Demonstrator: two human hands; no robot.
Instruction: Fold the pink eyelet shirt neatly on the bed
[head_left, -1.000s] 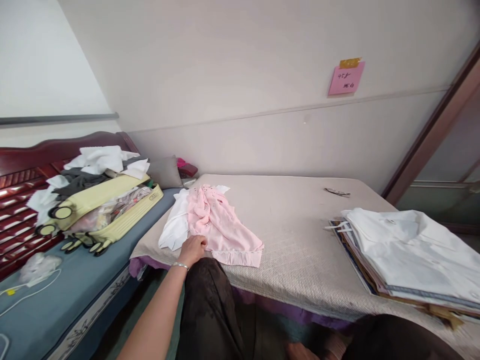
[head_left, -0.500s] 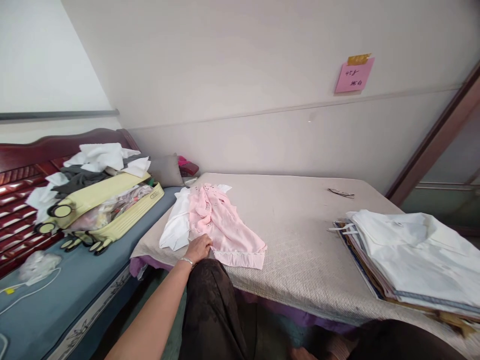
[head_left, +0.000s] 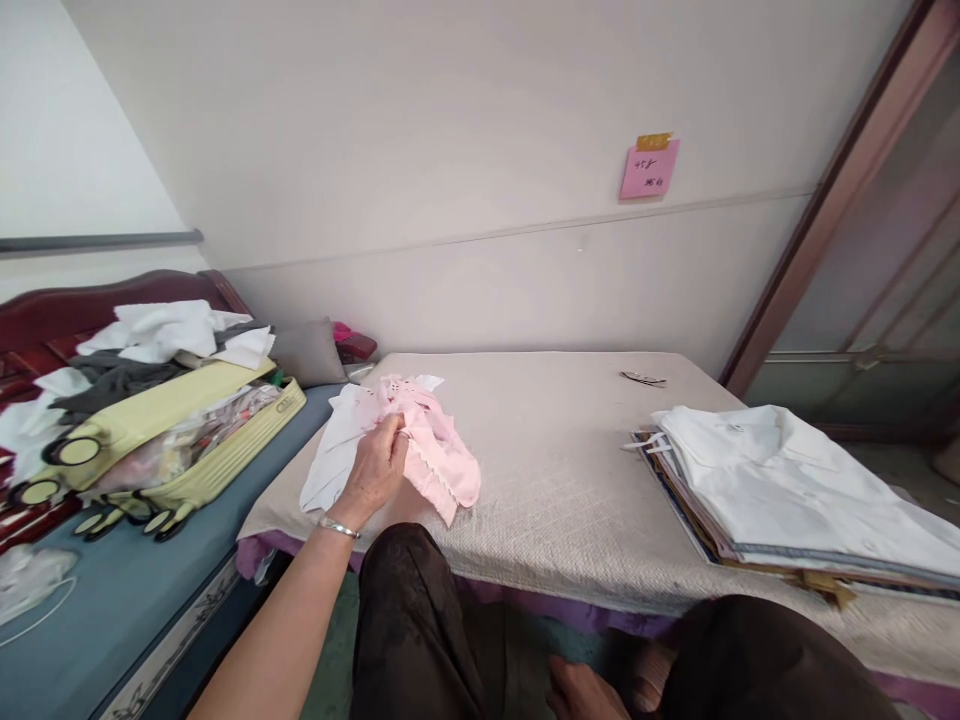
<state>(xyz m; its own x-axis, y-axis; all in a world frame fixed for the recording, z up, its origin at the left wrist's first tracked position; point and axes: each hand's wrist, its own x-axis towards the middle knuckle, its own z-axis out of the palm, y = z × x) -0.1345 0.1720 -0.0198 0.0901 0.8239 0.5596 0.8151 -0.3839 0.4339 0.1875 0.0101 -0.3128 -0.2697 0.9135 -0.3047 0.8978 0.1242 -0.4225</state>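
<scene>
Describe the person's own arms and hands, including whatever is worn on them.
The left hand has no glove, and a shiny silver-coloured bracelet circles its wrist. The left forearm shows no sleeve. The right hand, cut off by the bottom edge, also appears ungloved; its wrist is out of view.

Left forearm (head_left: 262, 630) bare, entering at the near edge left of centre, slanting far and to the right. Wrist (head_left: 341, 522) nearly in line with it. Left hand (head_left: 375, 465) raised beyond the left knee (head_left: 405, 590), back of hand upward, fingers curled into a closed pinch, knuckles toward the far side. Right hand (head_left: 589, 692) low between the knees, cut by the near edge, dim; finger pose unclear. Right knee (head_left: 765, 650) well apart, to the right.
</scene>
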